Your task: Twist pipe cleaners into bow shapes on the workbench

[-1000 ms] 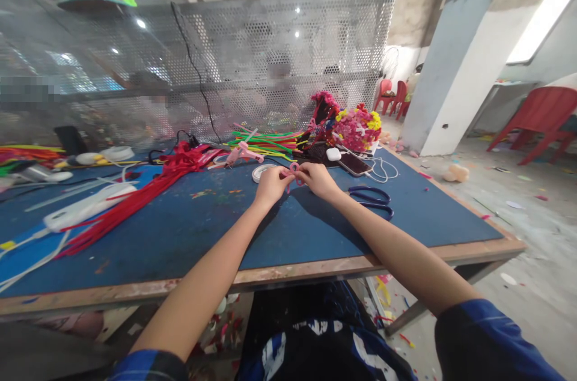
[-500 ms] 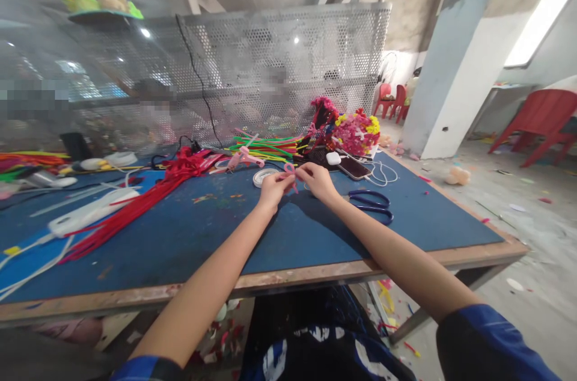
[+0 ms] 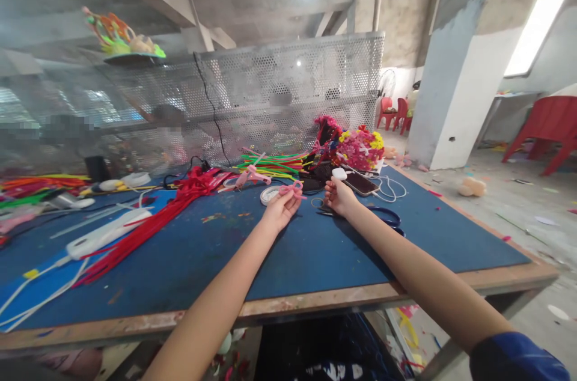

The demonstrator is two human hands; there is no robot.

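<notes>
Pink loop (image 3: 297, 191) in left hand (image 3: 282, 211)

Red strips (image 3: 166, 204) lie well to the left of the scissors (image 3: 388, 211); the glue gun (image 3: 250, 176) is behind and left of these scissors; the left hand, also left of the scissors, is clamped on the pink loop; the right hand (image 3: 341, 198) is curled near the scissors; whether it holds something, I cannot tell.

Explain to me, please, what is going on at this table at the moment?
A person works with bare hands at a blue-topped table. The left-hand grip holds a small pink looped piece. The right-hand grip is apart from it, curled; whether it holds anything is unclear. Blue-handled scissors lie partly hidden by the right forearm. A pink glue gun lies beyond the left-hand grip.
</notes>
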